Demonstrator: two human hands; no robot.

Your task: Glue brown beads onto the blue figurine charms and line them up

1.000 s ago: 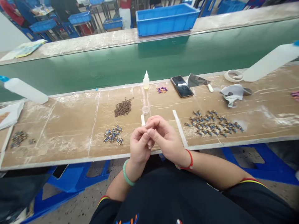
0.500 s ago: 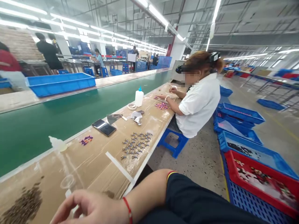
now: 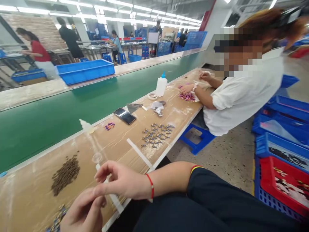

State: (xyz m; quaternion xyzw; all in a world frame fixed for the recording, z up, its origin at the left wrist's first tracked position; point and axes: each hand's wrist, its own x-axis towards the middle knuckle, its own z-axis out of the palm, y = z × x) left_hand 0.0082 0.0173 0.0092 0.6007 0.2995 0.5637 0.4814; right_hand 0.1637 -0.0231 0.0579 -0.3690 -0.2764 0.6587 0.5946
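Bearing brown pieces (image 3: 65, 174), tabletop (image 3: 116, 145) borders green strip (image 3: 96, 104); ceiling lights (image 3: 33, 11) shine beyond.

Pretty bright, ceiling tube lights (image 3: 33, 10) blow out white; smartphone (image 3: 125, 116) catches glare, edges stretch, background kinda soft.

The left hand (image 3: 83, 212) touches the right hand (image 3: 124, 182). From them, brown pieces (image 3: 65, 174) lie at ten o'clock, a phone (image 3: 125, 116) at one, blue-and-gold pieces (image 3: 157, 134) at two.
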